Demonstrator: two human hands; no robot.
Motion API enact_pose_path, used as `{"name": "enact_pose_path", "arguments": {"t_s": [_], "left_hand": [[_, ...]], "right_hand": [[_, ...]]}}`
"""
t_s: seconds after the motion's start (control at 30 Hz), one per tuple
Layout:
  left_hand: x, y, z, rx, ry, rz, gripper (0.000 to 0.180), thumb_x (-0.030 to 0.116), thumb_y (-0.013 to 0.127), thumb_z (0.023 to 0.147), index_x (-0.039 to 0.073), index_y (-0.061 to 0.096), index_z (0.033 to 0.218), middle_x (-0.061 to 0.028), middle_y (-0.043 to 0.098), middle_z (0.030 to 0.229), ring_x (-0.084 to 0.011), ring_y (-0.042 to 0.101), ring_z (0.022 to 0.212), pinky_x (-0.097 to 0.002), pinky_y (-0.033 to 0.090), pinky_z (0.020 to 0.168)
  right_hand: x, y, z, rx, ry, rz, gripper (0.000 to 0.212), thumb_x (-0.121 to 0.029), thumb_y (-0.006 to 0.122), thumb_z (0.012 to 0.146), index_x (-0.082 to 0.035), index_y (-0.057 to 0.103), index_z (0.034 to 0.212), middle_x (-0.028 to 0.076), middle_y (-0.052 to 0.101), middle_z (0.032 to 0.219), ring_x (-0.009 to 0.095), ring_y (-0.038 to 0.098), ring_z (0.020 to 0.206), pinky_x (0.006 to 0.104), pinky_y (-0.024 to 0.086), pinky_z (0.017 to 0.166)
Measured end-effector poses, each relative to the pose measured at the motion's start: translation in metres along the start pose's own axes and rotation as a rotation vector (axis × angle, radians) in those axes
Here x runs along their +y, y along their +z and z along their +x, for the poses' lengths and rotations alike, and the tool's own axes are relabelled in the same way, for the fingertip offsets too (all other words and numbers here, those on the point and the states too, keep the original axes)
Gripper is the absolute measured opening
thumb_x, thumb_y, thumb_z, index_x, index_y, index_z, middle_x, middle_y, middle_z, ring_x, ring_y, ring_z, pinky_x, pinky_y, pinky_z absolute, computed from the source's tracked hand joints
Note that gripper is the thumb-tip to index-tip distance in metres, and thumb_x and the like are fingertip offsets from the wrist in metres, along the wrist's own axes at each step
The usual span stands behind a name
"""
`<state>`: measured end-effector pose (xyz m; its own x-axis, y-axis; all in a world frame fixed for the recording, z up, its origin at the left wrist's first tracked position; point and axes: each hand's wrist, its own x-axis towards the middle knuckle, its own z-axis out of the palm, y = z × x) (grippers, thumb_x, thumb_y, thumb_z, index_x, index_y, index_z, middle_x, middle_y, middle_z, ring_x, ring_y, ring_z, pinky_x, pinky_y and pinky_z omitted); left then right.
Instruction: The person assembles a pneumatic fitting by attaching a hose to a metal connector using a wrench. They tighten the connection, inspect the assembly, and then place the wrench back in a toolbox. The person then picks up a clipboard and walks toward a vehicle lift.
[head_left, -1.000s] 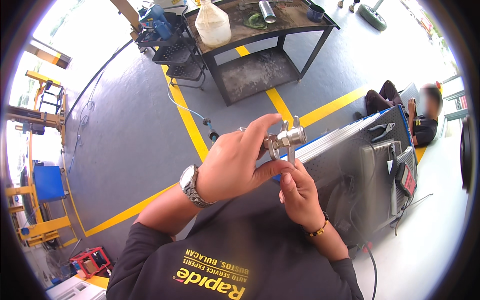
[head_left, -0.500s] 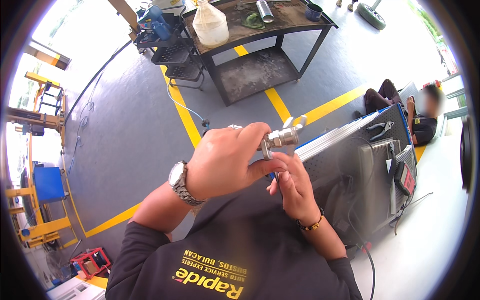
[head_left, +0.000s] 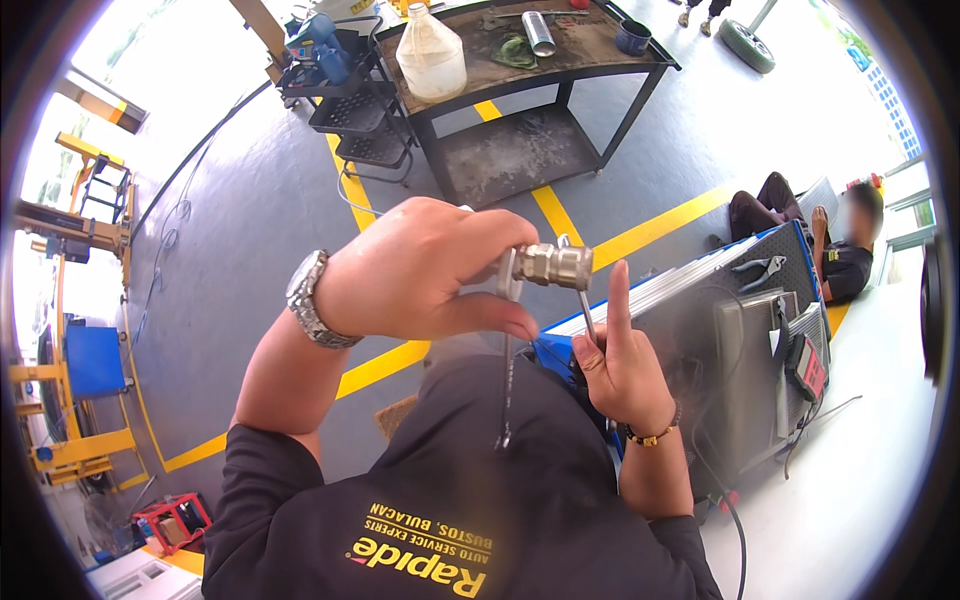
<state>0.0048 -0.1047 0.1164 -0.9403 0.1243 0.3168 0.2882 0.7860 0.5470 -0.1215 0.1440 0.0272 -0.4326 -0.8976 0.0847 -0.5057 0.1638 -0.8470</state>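
Note:
My left hand, with a metal-band watch on its wrist, is closed around a silver metal hose coupling held level in front of my chest. The ringed end of the coupling points right, out past my fingers. A thin dark rod-like piece hangs below that hand; what it joins is hidden. My right hand, wearing a beaded bracelet, pinches the lower end of a slim metal wrench between thumb and curled fingers. Its index finger sticks straight up. The wrench's upper end passes behind the coupling; whether they touch, I cannot tell.
To my right stands a cart with finned metal panels, pliers and a red-and-black meter. Ahead is a workbench with a large jug, beside a tiered black trolley. A person sits beyond the cart.
My hands have moved apart. The left one shifted left and up with the coupling; the right one moved right and raised its index finger. The thin hanging piece has come into view.

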Motion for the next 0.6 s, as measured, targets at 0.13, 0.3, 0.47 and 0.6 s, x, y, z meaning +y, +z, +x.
{"name": "enact_pose_path", "arguments": {"t_s": [0.13, 0.3, 0.47, 0.6], "left_hand": [[0.006, 0.01, 0.0, 0.002, -0.033, 0.01, 0.057, 0.048, 0.079, 0.076, 0.004, 0.059, 0.106, -0.0048, 0.059, 0.066, -0.0254, 0.059, 0.054, -0.0314, 0.044, 0.05], [0.016, 0.015, -0.004, -0.036, -0.046, 0.037, 0.059, 0.051, 0.078, 0.076, 0.004, 0.058, 0.106, -0.0068, 0.06, 0.066, -0.0263, 0.061, 0.055, -0.033, 0.046, 0.05], [0.029, 0.002, -0.009, -0.12, -0.093, 0.076, 0.059, 0.053, 0.076, 0.076, 0.004, 0.058, 0.105, -0.0065, 0.06, 0.066, -0.027, 0.061, 0.055, -0.0339, 0.046, 0.049], [0.032, -0.001, -0.008, -0.104, -0.041, 0.076, 0.058, 0.053, 0.077, 0.075, 0.005, 0.058, 0.103, -0.006, 0.059, 0.065, -0.0273, 0.061, 0.054, -0.0344, 0.046, 0.049]], "right_hand": [[0.009, 0.009, 0.008, 0.061, -0.051, 0.103, 0.051, -0.013, 0.055, 0.097, 0.0, 0.035, 0.143, 0.011, 0.055, 0.068, 0.025, 0.056, 0.058, 0.0326, 0.045, 0.06], [0.025, 0.019, 0.019, 0.102, -0.152, 0.302, 0.041, -0.034, 0.058, 0.097, 0.001, 0.056, 0.117, 0.01, 0.055, 0.075, 0.022, 0.054, 0.064, 0.0313, 0.042, 0.06], [0.018, 0.003, 0.047, 0.145, -0.42, 0.038, 0.054, -0.055, 0.057, 0.091, -0.001, 0.061, 0.096, 0.01, 0.052, 0.076, 0.024, 0.051, 0.066, 0.0334, 0.04, 0.059], [0.012, -0.009, 0.075, 0.227, -0.572, -0.043, 0.062, -0.067, 0.062, 0.082, -0.004, 0.06, 0.085, 0.008, 0.05, 0.075, 0.024, 0.048, 0.065, 0.0345, 0.036, 0.06]]}}
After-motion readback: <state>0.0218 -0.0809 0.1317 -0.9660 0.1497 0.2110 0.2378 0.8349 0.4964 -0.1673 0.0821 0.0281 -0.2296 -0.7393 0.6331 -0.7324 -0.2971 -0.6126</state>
